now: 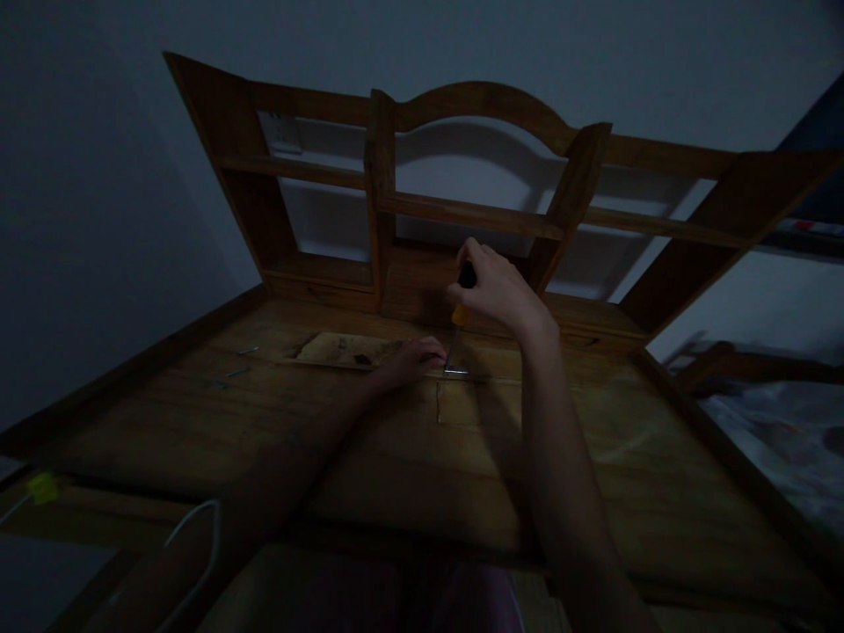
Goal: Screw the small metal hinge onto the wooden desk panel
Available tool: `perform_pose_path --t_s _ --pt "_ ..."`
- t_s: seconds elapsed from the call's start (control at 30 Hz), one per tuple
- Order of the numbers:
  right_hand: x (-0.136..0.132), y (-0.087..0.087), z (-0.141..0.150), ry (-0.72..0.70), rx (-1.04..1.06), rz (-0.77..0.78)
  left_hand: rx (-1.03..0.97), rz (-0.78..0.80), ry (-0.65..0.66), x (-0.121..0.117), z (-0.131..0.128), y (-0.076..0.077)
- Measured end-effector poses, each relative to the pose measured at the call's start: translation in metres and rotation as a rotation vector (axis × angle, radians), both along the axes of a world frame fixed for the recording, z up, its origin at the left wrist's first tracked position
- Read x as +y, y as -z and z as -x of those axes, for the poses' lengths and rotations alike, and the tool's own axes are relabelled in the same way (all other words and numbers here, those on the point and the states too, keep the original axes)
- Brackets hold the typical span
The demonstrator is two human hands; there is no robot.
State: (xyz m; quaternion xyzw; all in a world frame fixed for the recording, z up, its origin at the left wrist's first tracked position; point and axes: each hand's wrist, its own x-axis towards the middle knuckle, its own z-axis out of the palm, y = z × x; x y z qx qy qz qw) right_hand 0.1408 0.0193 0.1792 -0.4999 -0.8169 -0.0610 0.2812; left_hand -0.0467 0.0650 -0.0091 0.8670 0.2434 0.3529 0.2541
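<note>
My right hand (498, 286) is closed round the handle of a screwdriver (460, 314), black at the top and yellow lower down. The screwdriver stands nearly upright, its shaft reaching down to a small shiny metal piece (456, 372) on a narrow wooden board (349, 349). That board lies flat across the desk top. Just left of the screwdriver's tip, my left hand (419, 356) rests on the board with its fingers curled together. Whatever they pinch is too dark and small to make out.
Several screws or small metal pins (236, 372) lie on the wooden desk top (396, 475) at the left. A wooden shelf unit (471, 211) rises along the back against the wall. A white cable (216, 532) loops near the front left, beside a yellow piece (43, 487).
</note>
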Motion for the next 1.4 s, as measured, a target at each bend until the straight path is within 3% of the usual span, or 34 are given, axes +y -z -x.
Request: perform_pose_path --t_s 1.4 --pt "-0.004 -0.001 0.002 0.031 -0.035 -0.037 0.016 -0.032 0.007 0.005 0.000 0.007"
